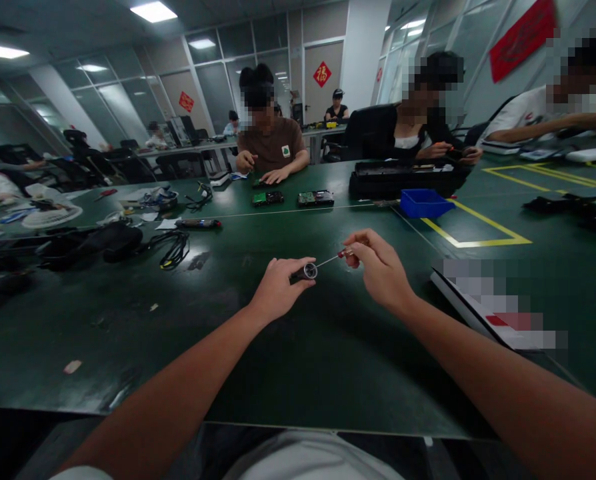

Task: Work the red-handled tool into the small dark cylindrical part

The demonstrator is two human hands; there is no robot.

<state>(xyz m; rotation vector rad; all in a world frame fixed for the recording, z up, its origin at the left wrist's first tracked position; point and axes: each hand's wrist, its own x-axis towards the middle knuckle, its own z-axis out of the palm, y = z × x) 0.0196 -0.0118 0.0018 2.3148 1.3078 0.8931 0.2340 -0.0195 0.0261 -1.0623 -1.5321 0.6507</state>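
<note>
The work appears to be partway: a thin-shafted screwdriver (341,254) is meeting the silver-ringed open end of a dark cylinder (310,271), which is being held above the near middle of the green table (258,373). No part is lying detached just beside it, and whether anything inside is loosened or left to do is too small to tell. The left hand (275,288) is clamping the cylinder between thumb and fingers. The right hand (381,267), to its right, is pinching the screwdriver's red handle, fingers closed, while a blue bin (425,204) is sitting farther right.
</note>
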